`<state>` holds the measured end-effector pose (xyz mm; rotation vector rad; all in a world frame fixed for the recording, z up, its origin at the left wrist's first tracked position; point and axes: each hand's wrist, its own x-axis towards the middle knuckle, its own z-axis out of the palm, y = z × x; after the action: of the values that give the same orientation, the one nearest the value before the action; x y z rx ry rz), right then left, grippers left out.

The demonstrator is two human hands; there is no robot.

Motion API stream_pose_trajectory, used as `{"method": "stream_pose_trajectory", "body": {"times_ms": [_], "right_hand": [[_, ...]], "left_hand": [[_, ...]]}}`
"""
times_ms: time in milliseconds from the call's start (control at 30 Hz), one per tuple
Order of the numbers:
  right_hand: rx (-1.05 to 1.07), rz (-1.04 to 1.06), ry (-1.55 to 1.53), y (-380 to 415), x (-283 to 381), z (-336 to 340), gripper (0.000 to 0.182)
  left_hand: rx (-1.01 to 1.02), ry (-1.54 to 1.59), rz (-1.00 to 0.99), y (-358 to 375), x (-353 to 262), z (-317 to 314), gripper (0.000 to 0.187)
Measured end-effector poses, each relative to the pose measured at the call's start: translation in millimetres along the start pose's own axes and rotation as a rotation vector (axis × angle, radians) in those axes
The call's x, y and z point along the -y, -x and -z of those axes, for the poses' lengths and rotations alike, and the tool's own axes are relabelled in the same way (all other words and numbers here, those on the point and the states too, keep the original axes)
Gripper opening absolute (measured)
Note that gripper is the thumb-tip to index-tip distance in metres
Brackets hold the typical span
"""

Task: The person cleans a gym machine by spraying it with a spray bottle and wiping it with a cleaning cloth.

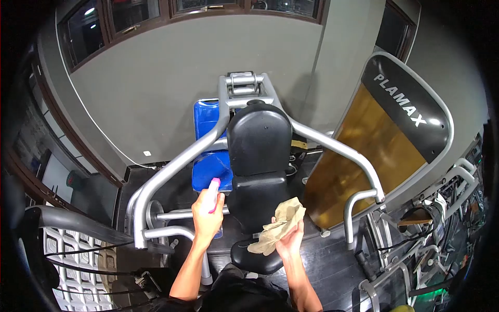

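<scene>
My left hand (207, 216) is wrapped round a spray bottle (211, 195) with a white and pink top, left of the black seat. A crumpled beige cloth (280, 227) lies in my right hand (292, 241), whose fingers are partly hidden behind it. Both hands are in front of an exercise machine with a black backrest (260, 139) and a black seat (256, 258). Silver bars (183, 159) curve out on both sides of the backrest.
A tall panel marked PLAMAX (382, 135) stands at the right. Behind the machine is a blue padded bench (210, 167). More gym equipment (431, 244) fills the right side. White lattice crates (78, 255) and a thick grey bar (78, 218) are at the lower left.
</scene>
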<state>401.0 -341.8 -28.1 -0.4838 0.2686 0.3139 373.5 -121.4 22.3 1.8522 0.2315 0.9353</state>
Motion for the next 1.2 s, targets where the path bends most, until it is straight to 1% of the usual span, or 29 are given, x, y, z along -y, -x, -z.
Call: {"method": "stream_pose_trajectory", "body": {"times_ms": [67,100,133,167,200,267,333,367,400,467,533,600,667,700,733,800,833,900,933,1000,1067,1100,1133,1200], "right_hand": [[-0.001,-0.016,-0.032,-13.5,-2.2,-1.4,0.044],[0.015,-0.045,-0.011,-19.9,-2.3,-1.8,0.044],[0.017,-0.051,-0.01,-27.0,-4.2,-4.0,0.044],[0.007,-0.021,0.074,-34.7,-6.4,-6.7,0.043],[-0.002,0.011,0.159,-41.5,-8.0,-8.9,0.043],[0.002,0.023,0.143,-60.6,-9.4,-17.1,0.04],[0.03,0.178,0.26,-86.7,-14.8,-29.5,0.038],[0.052,0.254,0.267,-99.1,-16.2,-41.6,0.038],[0.056,0.251,0.267,-108.8,-16.8,-58.9,0.038],[0.089,0.556,0.486,-129.5,-16.4,-93.3,0.038],[0.092,0.762,0.691,-160.2,-12.1,-120.3,0.034],[0.04,1.215,1.094,-198.4,-10.1,-140.8,0.033],[0.22,1.341,1.281,-227.2,-20.1,-161.9,0.035],[0.341,1.496,1.57,-246.7,-31.2,-161.6,0.041],[0.373,1.592,1.689,-242.7,-44.0,-171.2,0.043],[0.512,1.617,1.706,-243.7,-60.3,-176.1,0.039],[0.509,1.613,1.71,-246.1,-56.1,-176.2,0.039],[0.721,1.679,1.803,-250.4,-36.8,-173.5,0.039],[0.737,1.707,1.849,-253.6,-23.1,-171.2,0.041],[0.495,1.69,1.803,-263.0,-1.6,-166.0,0.048],[0.179,1.62,1.745,-267.2,6.4,-167.6,0.046],[0.09,1.513,1.639,-258.1,2.5,-179.3,0.039],[0.092,1.509,1.64,-254.9,-3.8,-186.5,0.039],[0.212,1.586,1.679,-253.1,-16.0,-200.4,0.032]], "left_hand": [[0.015,-0.036,-0.005,-4.8,-6.8,-2.6,0.008],[0.053,-0.006,0.117,-6.6,-12.7,-3.9,0.008],[0.091,0.024,0.237,-9.5,-14.4,-4.1,0.014],[0.06,-0.022,0.049,-12.0,-1.8,-9.2,0.012],[0.057,-0.024,0.049,-12.5,-1.4,-9.2,0.012],[0.099,0.142,0.2,-15.2,-4.7,-10.9,0.01],[0.101,0.15,0.171,-17.1,-0.1,-10.8,0.01],[0.098,0.152,0.179,-18.3,-2.6,-9.6,0.01],[0.096,0.154,0.187,-19.1,-3.0,-8.5,0.011],[0.075,0.176,0.179,-18.6,2.4,-7.5,0.01],[0.06,0.22,0.167,-19.8,6.8,-6.6,0.009],[0.053,0.195,0.158,-22.4,5.6,-5.6,0.008],[0.05,0.219,0.189,-23.7,8.3,-5.2,0.007],[0.048,0.165,0.142,-26.4,8.9,-4.5,0.008],[0.049,0.165,0.144,-28.3,9.9,-4.4,0.008],[0.028,0.24,0.193,-29.9,12.7,-5.2,0.009],[0.031,0.241,0.197,-31.4,15.1,-5.4,0.009],[0.026,0.214,0.16,-33.5,19.2,-4.6,0.008],[0.025,0.215,0.159,-35.6,19.2,-5.4,0.008],[0.018,0.222,0.169,-38.8,17.0,-6.1,0.007],[0.03,0.22,0.163,-40.9,19.6,-5.8,0.007],[0.054,0.217,0.16,-41.4,21.2,-5.4,0.006],[0.052,0.215,0.163,-41.7,22.7,-5.9,0.006],[0.068,0.252,0.184,-42.8,25.3,-8.7,0.006]]}}
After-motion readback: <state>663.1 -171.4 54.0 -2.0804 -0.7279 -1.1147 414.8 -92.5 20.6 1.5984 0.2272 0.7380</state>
